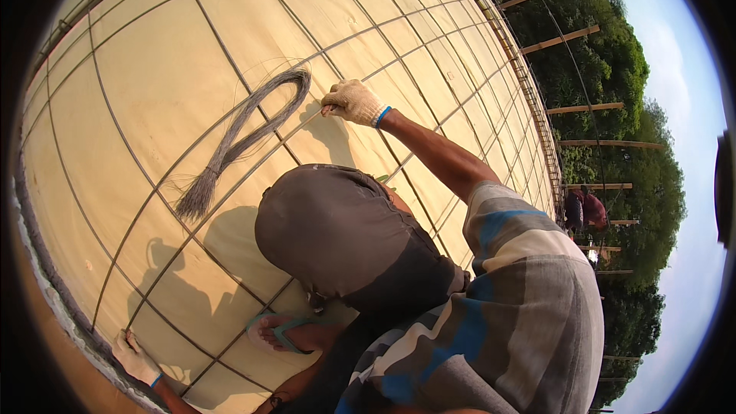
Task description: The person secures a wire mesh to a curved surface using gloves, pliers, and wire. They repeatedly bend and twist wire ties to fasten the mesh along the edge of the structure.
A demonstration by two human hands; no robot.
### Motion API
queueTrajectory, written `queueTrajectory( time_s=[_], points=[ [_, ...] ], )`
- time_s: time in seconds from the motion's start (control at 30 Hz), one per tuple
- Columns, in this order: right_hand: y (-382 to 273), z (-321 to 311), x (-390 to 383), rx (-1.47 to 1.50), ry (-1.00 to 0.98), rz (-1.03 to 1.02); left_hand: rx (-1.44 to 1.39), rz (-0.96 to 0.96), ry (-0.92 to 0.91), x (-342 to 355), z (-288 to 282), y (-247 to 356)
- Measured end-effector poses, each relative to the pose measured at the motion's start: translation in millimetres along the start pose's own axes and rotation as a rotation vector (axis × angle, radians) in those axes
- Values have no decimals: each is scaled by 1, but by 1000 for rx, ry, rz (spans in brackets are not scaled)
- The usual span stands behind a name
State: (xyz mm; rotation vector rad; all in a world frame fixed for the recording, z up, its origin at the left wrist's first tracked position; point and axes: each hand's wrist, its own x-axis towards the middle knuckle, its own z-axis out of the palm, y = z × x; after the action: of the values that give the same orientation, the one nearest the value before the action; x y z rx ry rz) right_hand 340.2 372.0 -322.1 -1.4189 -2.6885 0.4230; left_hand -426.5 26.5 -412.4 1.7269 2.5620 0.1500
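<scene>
Neither my left hand nor my right hand shows. A crouching co-worker in a dark cap point(337, 230) and striped shirt point(529, 299) fills the middle and lower right. That person's gloved hand point(354, 102) is closed at a thin steel bar point(222, 203) of the mesh. Another gloved hand point(136, 358), with a matching blue cuff and seemingly the same person's, touches this bar's lower left end. A folded bundle of grey tie wire point(230, 134) lies across the bars beside the upper glove. Beneath the mesh are pale yellow panels point(161, 69).
A flip-flop point(280, 331) on the co-worker's foot rests among the bars. A denser rebar cage point(529, 80) runs along the right edge, with wooden battens point(586, 107) jutting beyond it. Farther off another person point(586, 208) bends over. A rough edge point(57, 310) borders the left side.
</scene>
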Motion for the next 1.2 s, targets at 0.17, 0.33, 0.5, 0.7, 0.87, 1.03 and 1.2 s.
queueTrajectory(
  time_s=[0.17,0.33,0.5,0.7,0.87,1.03,1.2],
  points=[
    [13,17,19,6,-118,-17,-7,48,-21,2,3,-12],
    [4,11,23,18,-197,47,-32,32,-19,0,-3,-6],
    [-4,10,15,26,-225,55,-25,102,18,-3,2,-17],
    [-3,15,-2,94,-293,87,-48,112,-33,-4,1,-19],
    [-3,19,-3,44,-385,81,-58,78,-15,-6,-1,-9],
    [-10,19,-21,96,-299,73,-67,69,5,-5,-2,-5],
    [-22,3,-40,34,-251,54,-54,100,32,-6,2,-13]
  ],
)
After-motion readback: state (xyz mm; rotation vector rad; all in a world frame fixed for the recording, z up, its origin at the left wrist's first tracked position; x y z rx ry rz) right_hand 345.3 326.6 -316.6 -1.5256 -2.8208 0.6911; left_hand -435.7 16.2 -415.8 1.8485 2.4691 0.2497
